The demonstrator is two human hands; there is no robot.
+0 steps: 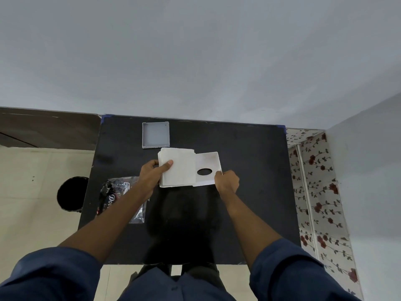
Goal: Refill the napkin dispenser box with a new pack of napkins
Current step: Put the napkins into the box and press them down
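- The wrapper (121,198) lay open and crumpled near the left edge of the table (249,203), partly under the left forearm; it looked emptied, so the unpacking step seemed done.
- The napkins (178,166) were out as a loose white stack, held over the middle of the table; whether the stack rested on the table or was lifted clear could not be told.
- The left hand (152,174) gripped the stack's left edge, thumb on top and fingers (153,163) curled beneath.
- The right hand (226,181) was closed on the near right corner of the lid (207,168), the white part with the oval slot.
- The lid overlapped the stack's right side, and the napkins appeared to be going into it or lining up under it; which of the two the picture did not settle.
- The tray (155,135), the grey shallow half of the box, sat open and empty at the far edge of the table, just beyond the stack and apart from both hands.
- By my reading the job was around the middle: pack opened, box taken apart, napkins in hand.
- What seemed left: seat the stack squarely, feed a napkin through the slot if wanted, join lid and tray, and clear the wrapper.
- A dark round bin (70,193) stood on the floor left of the table, likely meant for the wrapper.
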